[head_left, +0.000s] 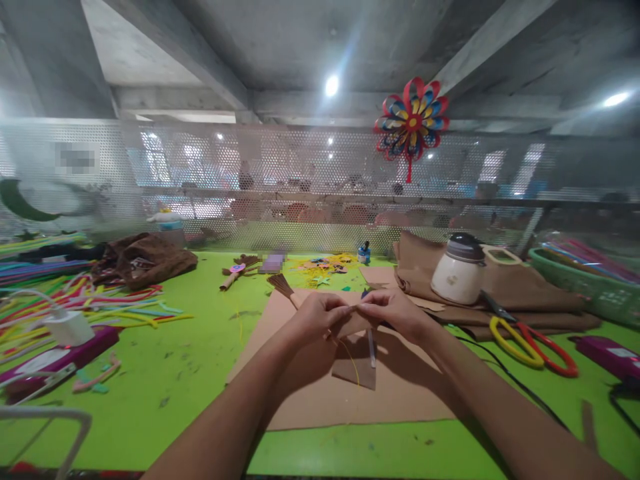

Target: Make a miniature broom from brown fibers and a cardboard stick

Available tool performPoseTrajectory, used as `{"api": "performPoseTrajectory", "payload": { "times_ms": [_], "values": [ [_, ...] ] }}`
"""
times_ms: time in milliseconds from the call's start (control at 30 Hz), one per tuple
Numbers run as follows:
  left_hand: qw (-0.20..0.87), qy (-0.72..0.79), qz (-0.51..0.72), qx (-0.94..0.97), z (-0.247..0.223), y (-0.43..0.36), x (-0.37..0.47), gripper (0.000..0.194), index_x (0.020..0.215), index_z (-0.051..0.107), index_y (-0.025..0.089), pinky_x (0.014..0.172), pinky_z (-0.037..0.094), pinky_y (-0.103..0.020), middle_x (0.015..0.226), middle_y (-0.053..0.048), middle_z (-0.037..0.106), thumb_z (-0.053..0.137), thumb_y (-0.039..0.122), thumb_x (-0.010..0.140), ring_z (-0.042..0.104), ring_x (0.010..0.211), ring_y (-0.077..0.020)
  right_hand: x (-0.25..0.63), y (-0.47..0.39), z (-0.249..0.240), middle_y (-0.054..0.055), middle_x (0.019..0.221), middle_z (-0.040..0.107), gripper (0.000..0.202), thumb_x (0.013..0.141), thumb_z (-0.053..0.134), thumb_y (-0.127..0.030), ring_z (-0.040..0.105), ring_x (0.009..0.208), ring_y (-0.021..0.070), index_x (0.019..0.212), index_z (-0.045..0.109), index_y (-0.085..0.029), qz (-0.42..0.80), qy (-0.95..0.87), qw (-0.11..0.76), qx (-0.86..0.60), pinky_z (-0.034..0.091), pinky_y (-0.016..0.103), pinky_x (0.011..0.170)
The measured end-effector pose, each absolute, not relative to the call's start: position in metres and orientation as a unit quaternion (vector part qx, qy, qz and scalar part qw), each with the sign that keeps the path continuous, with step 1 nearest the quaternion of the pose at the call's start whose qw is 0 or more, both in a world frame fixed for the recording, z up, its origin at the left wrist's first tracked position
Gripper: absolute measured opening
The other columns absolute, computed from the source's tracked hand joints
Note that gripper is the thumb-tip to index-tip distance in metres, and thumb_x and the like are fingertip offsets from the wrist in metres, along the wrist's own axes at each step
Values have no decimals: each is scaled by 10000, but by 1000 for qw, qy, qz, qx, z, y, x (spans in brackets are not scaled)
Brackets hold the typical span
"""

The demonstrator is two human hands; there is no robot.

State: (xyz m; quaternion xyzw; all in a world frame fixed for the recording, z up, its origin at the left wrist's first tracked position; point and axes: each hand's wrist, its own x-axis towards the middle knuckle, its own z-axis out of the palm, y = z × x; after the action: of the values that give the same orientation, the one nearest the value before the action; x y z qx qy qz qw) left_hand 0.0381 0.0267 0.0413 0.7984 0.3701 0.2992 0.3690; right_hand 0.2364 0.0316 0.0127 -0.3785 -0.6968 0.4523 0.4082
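Both hands meet over a large brown paper sheet [300, 407] on the green table. My left hand [323, 317] and my right hand [393, 312] pinch a small brown piece [354, 325] between them, fingertips nearly touching. From under my left hand sticks a brown fringed bundle [283, 287], and a thin yellow thread [356, 367] hangs down. Below the hands lie a darker brown piece [350, 375] and a thin pale stick [372, 350].
Right: yellow and red scissors [520, 343], a white jar [457, 270] on folded brown material [530, 283], a green basket [590, 287]. Left: colourful strips [145, 307], a purple power strip [90, 350], a brown bag [145, 259]. Behind: yellow scraps [325, 267], a small blue bottle [364, 253].
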Motion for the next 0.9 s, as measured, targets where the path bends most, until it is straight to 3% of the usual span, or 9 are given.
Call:
{"api": "performPoseTrajectory", "payload": {
  "times_ms": [300,500,900],
  "values": [
    [391,360,328,781,31,32,39,229,530,537,150,441,330,-195,452,24,516,513,217,748,446,418,-84,234,35,8,-12,592,531,286,732,699,-404,436,552,99,759,685,-120,461,-681,434,-368,344,243,538],
    [371,378,359,768,28,35,40,202,587,592,137,435,320,-196,464,23,536,538,259,739,456,423,-89,230,34,7,-16,566,519,263,728,700,-387,429,546,101,718,702,-124,433,-686,459,-363,347,246,525],
    [388,367,317,784,37,29,37,238,527,546,148,448,343,-205,433,27,488,500,244,740,449,416,-95,230,32,10,-5,573,560,275,698,713,-401,476,556,112,680,709,-127,410,-693,460,-375,390,247,533]
  ]
}}
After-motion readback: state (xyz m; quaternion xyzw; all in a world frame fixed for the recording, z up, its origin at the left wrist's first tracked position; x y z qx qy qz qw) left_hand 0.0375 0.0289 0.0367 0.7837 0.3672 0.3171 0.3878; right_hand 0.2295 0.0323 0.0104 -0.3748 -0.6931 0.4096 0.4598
